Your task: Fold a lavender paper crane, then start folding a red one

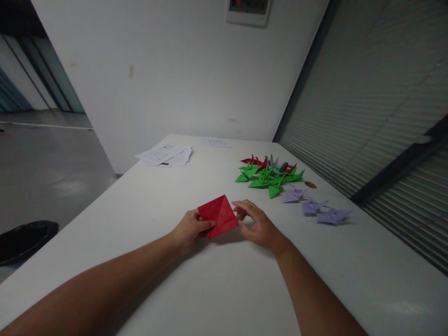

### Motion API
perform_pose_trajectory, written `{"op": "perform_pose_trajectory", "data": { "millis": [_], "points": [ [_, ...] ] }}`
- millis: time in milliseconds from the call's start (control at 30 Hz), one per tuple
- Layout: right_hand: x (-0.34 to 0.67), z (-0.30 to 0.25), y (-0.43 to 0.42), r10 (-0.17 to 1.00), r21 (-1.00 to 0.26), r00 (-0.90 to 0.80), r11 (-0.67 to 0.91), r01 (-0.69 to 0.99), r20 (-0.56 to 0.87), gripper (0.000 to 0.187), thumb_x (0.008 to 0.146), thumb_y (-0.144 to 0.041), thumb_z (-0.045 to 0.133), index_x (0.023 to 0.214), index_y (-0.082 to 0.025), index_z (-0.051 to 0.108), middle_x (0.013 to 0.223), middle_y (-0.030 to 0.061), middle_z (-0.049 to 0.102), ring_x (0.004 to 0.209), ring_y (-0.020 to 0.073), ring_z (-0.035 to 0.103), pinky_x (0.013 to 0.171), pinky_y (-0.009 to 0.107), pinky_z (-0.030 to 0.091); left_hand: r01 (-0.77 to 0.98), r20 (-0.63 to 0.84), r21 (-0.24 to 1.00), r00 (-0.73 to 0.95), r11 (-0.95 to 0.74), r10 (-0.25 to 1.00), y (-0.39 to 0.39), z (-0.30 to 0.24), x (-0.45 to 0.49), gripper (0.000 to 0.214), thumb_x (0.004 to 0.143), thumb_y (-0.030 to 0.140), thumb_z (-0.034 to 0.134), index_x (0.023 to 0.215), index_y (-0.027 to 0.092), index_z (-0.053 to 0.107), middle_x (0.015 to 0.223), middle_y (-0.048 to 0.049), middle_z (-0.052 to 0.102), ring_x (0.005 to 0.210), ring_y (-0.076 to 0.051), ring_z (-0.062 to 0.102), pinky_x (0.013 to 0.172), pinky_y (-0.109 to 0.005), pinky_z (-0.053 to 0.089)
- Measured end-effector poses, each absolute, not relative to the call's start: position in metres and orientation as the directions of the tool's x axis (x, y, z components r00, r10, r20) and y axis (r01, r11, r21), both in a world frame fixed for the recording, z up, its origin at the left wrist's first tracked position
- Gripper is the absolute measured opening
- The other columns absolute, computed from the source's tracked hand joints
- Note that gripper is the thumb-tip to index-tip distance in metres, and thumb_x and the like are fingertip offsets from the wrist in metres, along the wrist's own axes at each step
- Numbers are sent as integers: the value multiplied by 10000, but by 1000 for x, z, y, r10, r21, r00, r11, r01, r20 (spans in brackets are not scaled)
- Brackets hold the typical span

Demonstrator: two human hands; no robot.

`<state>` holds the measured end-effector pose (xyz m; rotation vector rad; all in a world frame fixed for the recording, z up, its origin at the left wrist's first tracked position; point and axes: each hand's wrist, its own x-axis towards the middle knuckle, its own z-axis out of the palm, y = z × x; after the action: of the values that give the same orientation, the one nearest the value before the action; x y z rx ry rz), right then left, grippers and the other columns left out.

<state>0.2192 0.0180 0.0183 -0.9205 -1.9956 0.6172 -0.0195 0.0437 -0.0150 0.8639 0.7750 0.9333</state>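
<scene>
A red square of origami paper point(220, 215) with crease lines is held a little above the white table. My left hand point(191, 228) pinches its left side, thumb on top and the other fingers underneath. Just off the paper's right corner is my right hand point(257, 224), its fingers curved and apart with nothing seen between them. Folded paper cranes lie beyond my right hand: a cluster of green cranes point(266, 177) with red cranes point(257, 162) behind, and several purple cranes point(313, 206) strung out to the right.
Printed sheets point(166, 154) lie at the table's far left, and another paper point(216, 143) is by the wall. A round brown disc or hole point(310, 185) shows near the blinds point(367, 93) on the right. A black-lined bin point(28, 238) stands left of the table point(157, 196).
</scene>
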Motion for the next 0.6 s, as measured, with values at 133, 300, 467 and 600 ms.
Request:
{"op": "perform_pose_trajectory", "data": {
  "millis": [133,300,467,600],
  "points": [
    [224,21,19,742,-623,-503,658,424,443,579,784,-6,556,1272,-291,680,1096,83,596,964,202,581,865,360,508,-336,-192,880,397,336,898,43,-17,-20,444,588,141,893,994,99,719,898,-115,760,691,-172,690,631,-267,539],
    [224,14,23,761,-644,-486,635,426,429,391,862,-119,629,1198,-284,741,995,66,575,933,196,575,822,336,514,-354,-174,870,429,342,886,42,-14,-20,447,596,125,889,1010,91,725,916,-134,765,704,-179,698,646,-272,548],
    [224,15,23,763,-674,-482,627,391,431,255,894,-222,660,1111,-274,784,969,65,588,903,195,588,805,336,509,-332,-187,874,444,355,876,40,-10,-21,460,587,132,897,1013,94,726,911,-126,761,700,-173,692,646,-269,544],
    [222,16,24,773,-706,-470,609,362,426,184,908,-267,656,1010,-267,808,889,55,594,802,184,589,722,319,498,-291,-187,892,459,346,869,40,-10,-22,456,584,152,901,1003,102,729,909,-123,753,683,-164,678,619,-254,514]
  ]
}}
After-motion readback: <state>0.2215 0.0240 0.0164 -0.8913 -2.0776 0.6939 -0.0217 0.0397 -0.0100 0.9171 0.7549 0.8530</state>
